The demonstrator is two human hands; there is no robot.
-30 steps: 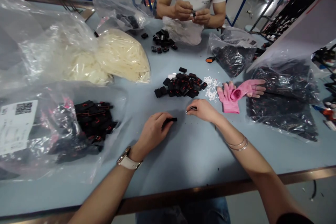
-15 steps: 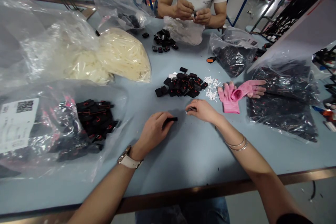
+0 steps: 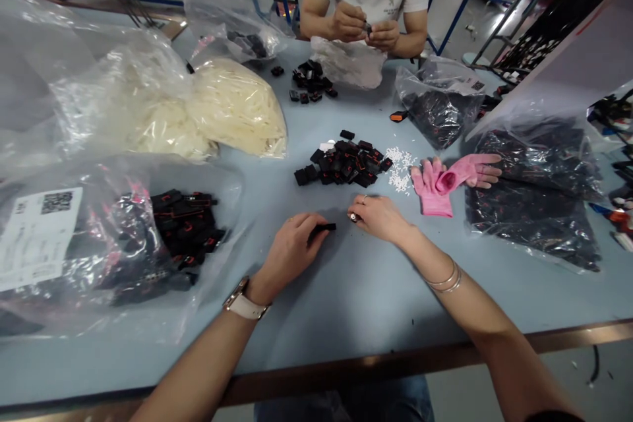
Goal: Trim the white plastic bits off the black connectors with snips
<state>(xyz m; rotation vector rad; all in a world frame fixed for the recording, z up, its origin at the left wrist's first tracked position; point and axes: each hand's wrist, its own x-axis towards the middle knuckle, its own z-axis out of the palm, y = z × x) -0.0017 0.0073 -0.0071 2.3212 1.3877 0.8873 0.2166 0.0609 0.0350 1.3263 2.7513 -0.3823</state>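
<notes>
1. Blue-grey bench (image 3: 341,316), brown near edge, spans the frame.
2. Left forearm from lower left, watch (image 3: 244,304) at wrist; left hand (image 3: 291,247) points inward. Right forearm from lower right, bangles (image 3: 448,279) on it; right hand (image 3: 380,216) angled toward the left one, hands near each other but apart.
3. Vs 0.5 s ago: right hand has rolled, so its ring (image 3: 364,200) shows and the held item's pale end faces the camera. Left hand about unchanged.
4. Left fingers pinch a black part (image 3: 325,227), end sticking out. Right fingers curled around a small item (image 3: 353,217); mostly hidden, can't tell what.
5. Beyond: heap of black parts (image 3: 346,163), white bits (image 3: 399,175) right of it, then pink gloves (image 3: 435,203).
6. Far side: co-worker's hands (image 3: 349,22) grip a small dark piece (image 3: 368,30).
</notes>
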